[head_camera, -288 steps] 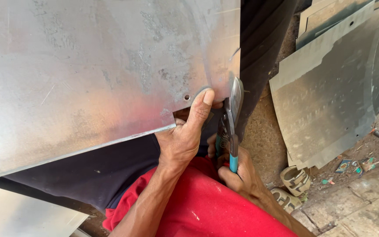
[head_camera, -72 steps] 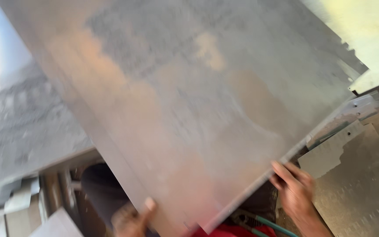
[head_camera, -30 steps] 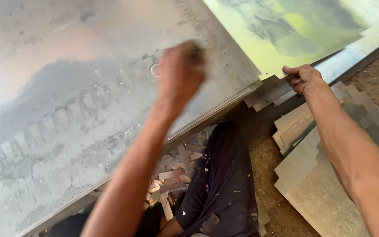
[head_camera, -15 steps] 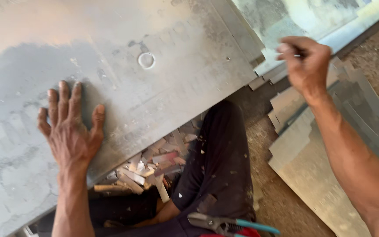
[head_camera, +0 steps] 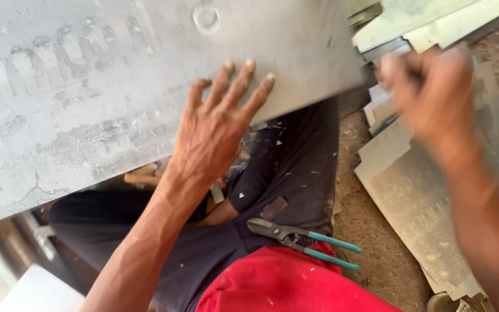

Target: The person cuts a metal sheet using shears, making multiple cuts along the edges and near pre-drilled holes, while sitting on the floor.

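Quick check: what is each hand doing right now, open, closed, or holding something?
Left hand: open, fingers spread, pressed flat on the metal sheet.
Right hand: blurred, curled like a fist; whether it holds anything cannot be told.

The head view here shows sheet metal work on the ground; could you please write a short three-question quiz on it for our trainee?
1. True or false: the left hand lies flat, fingers spread, on the big metal sheet.
2. Where do the tin snips lie? A) in the right hand B) on the person's lap C) on the sheet
3. Fill in: the snips' handles are ____ in colour.

Key: 1 true; 2 B; 3 teal. The right hand is too blurred to tell what it holds.
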